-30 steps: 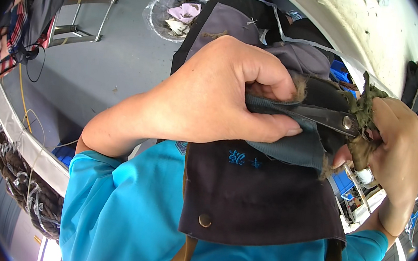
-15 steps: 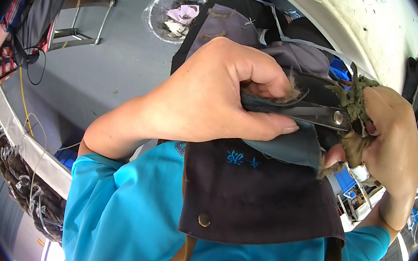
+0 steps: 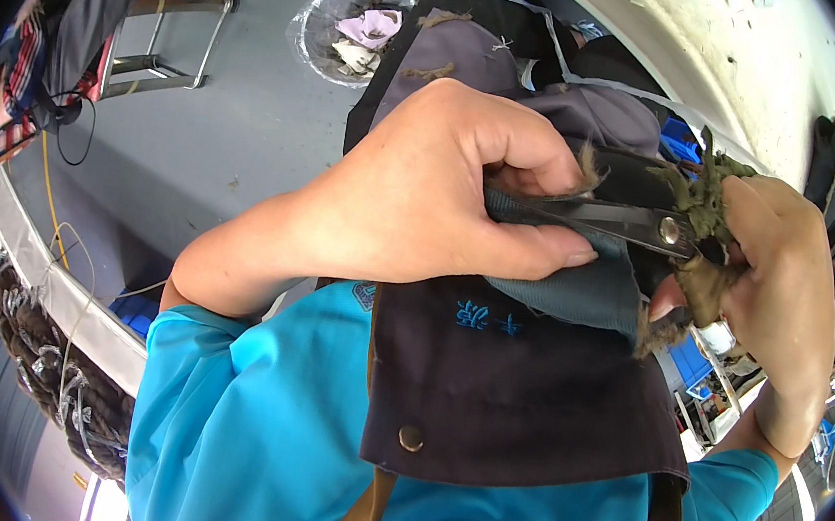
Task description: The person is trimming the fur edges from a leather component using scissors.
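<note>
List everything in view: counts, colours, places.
Scissors: one pair, dark, between hands
Ragged cloth: count unclear, olive, beside scissor pivot
Ribbed fabric: one, slate, in left hand
Loose cloth: count unclear, greyish purple, upper middle
Bin: one, clear lining, left of cloth
Scraps: several, lilac and whitish, inside bin
Stool: one, brown and silver, upper left
Another person: one, grey trousers, left edge
Bundles: two, dark, lower left and right edge
Cables: several, yellow, black, left
Blue items: several, right and lower left
Apron: one, dark brown, chest
Shirt: one, blue, below
Left hand: one, bare, gripping fabric
Right hand: one, bare, on scissors
</note>
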`<move>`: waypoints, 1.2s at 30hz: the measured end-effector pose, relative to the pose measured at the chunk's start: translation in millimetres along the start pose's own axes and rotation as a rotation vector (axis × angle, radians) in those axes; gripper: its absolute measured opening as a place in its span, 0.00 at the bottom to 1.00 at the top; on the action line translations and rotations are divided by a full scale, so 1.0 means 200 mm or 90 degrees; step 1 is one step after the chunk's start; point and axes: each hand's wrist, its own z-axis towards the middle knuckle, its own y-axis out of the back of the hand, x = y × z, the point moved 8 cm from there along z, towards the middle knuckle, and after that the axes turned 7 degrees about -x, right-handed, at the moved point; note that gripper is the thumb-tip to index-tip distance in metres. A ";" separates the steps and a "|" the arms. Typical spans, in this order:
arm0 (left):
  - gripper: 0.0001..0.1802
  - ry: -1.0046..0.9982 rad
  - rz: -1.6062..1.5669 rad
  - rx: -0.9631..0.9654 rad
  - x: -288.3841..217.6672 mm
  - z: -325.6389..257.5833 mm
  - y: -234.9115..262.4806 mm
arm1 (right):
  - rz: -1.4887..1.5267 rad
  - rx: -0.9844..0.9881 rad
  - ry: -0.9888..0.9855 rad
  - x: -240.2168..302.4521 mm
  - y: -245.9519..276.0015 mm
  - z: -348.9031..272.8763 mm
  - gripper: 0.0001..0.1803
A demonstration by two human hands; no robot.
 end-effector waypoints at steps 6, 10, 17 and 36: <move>0.09 0.049 -0.074 -0.034 0.01 0.00 0.01 | 0.180 0.063 -0.018 -0.14 -0.05 0.02 0.17; 0.08 0.087 -0.145 -0.053 0.03 -0.02 0.02 | 0.719 0.017 -0.231 -0.24 -0.20 -0.03 0.24; 0.08 -0.044 -0.069 -0.071 -0.04 0.02 0.05 | 1.035 -0.070 -0.256 -0.01 -0.33 0.02 0.27; 0.11 -0.149 -0.017 0.014 -0.15 0.03 -0.02 | 0.357 0.096 0.018 -0.20 -0.06 -0.11 0.23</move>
